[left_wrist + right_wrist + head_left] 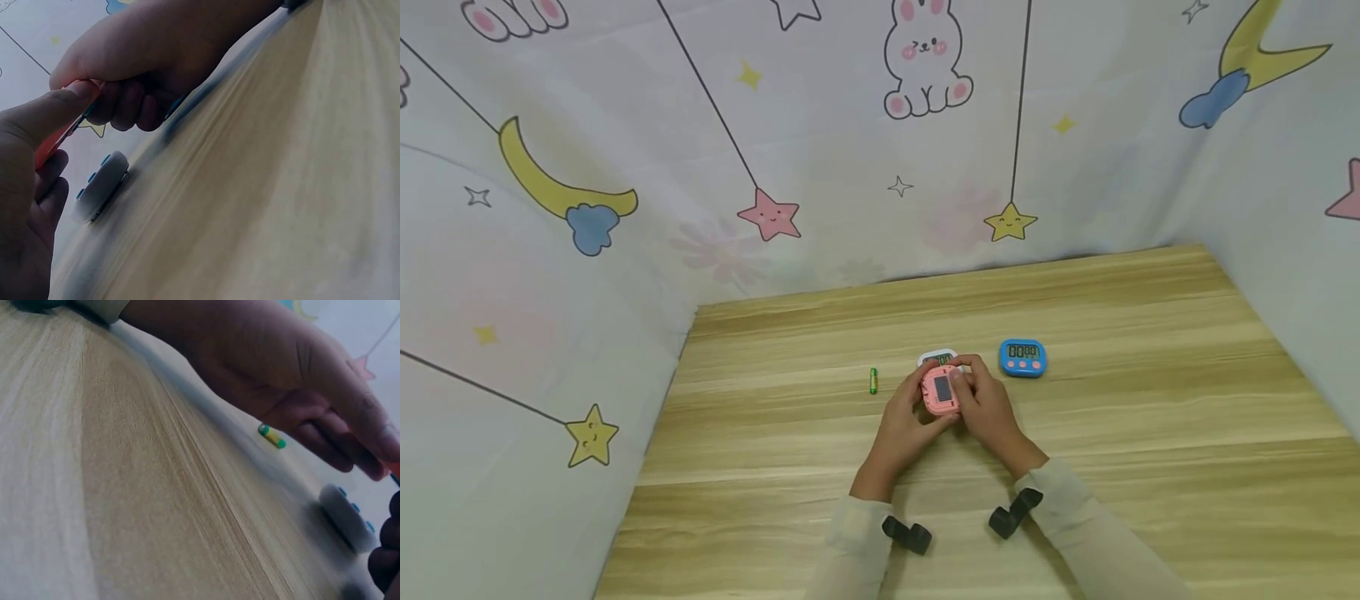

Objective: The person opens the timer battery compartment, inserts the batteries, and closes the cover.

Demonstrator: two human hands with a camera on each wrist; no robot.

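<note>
Both hands hold a small pink digital timer (942, 390), with a dark grey rectangle on the side facing up. My left hand (902, 427) grips its left and lower edges. The right hand (990, 410) holds it from the right, the thumb lying on the upper right part. In the left wrist view the pink timer (53, 142) is seen edge-on, between thumb and fingers. Directly behind it, a white timer (927, 358) is partly covered by the hands; its grey-looking side (103, 185) with blue buttons shows in the left wrist view.
A blue timer (1022, 358) with pink buttons reads 00 00, right of the hands. A green and yellow battery (873, 381) lies to their left. All rest on a wood-grain table (760, 450), bounded by a printed cloth (842, 150) at the back and sides.
</note>
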